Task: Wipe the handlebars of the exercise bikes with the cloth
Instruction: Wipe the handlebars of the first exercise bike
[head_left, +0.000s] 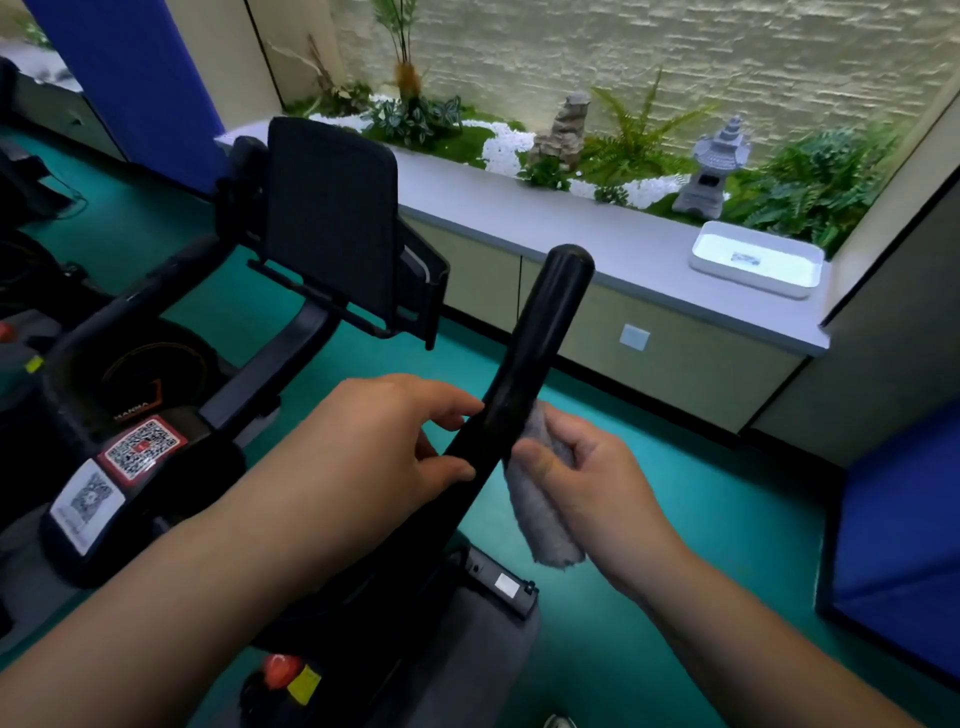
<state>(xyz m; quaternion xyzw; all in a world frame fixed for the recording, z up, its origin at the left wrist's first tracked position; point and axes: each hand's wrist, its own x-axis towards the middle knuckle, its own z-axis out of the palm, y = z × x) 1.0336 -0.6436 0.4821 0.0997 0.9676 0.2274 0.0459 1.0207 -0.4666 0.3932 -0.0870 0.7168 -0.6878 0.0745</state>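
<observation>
A black handlebar (540, 332) of an exercise bike rises from the lower middle toward its rounded end at centre. My left hand (384, 447) grips the bar from the left, fingers curled over it and thumb beneath. My right hand (587, 478) holds a folded grey cloth (545, 514) pressed against the bar's right side, just below my left fingers. The cloth hangs down from my fist. The bike's black console screen (327, 218) stands upright to the left.
QR-code stickers (140, 447) sit on the bike's frame at left. A grey counter (571, 228) runs behind, bearing a white tray (756, 260) and a planter with a stone lantern (714, 166). Blue pads (898, 545) stand at right, on teal flooring (675, 493).
</observation>
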